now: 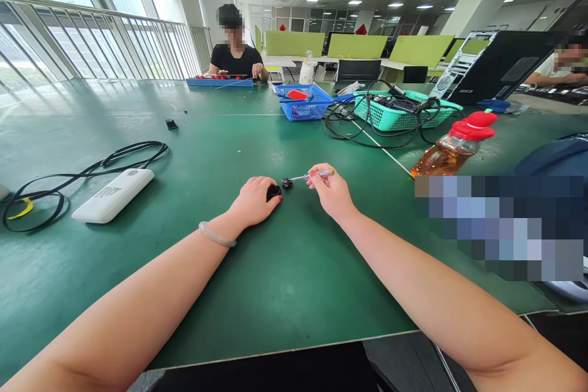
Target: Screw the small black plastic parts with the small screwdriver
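Reaching over the green table (294, 282), we slant our left forearm (151, 291) and right forearm (408, 269) inward. Our left hand (255, 201) curls palm down, thumb and fingers closed around a black part (274, 192). Our right hand (331, 193) pinches a screwdriver (327, 173) almost level, its shaft pointing left at a small dark piece (287, 184) between the hands; whether the tip touches it, we cannot tell.

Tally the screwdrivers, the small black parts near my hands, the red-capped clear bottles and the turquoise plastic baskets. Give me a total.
Screwdriver with translucent purplish handle: 1
Small black parts: 2 (rounded part in left hand, rough part at screwdriver tip)
Red-capped clear bottle: 1
Turquoise plastic mesh basket: 1
Total: 5
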Demonstrator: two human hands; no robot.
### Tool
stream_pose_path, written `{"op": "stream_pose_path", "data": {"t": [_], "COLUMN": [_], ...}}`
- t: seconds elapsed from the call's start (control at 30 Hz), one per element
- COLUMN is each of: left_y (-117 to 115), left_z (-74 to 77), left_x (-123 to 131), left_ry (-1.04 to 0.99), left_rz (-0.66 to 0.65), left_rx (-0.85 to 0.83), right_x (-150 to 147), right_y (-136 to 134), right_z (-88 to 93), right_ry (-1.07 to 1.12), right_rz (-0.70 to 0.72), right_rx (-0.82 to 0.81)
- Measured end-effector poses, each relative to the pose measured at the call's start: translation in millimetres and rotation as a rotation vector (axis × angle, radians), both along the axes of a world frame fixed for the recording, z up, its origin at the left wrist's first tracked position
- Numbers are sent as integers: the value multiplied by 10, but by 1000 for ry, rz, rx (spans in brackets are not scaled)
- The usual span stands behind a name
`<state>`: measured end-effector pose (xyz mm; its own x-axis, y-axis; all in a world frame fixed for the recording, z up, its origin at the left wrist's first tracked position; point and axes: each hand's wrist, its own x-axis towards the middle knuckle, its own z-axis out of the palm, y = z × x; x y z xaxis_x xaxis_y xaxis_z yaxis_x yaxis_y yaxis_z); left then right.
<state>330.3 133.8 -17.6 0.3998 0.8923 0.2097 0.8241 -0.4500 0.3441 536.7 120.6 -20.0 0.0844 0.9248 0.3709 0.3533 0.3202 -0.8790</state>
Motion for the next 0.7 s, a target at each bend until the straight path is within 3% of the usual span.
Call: {"op": "stream_pose_path", "data": {"t": [0.13,0.23,0.5,0.7], "left_y": [14,2,-104,-149], "left_z": [26,31,40,11], "left_x": [-12,-10,37,61], "left_ry": [1,-7,19,94], "left_rz": [107,117,-48,-185], "left_rx": [-19,-19,9,27], "right_x": [2,1,-12,-21], "right_y": [6,-2,-104,-167], "right_z": [-5,-3,89,140], "right_ry": [19,21,-32,-214], "right_rz": [0,15,-38,-90], "right_rx": [27,61,269,436]}}
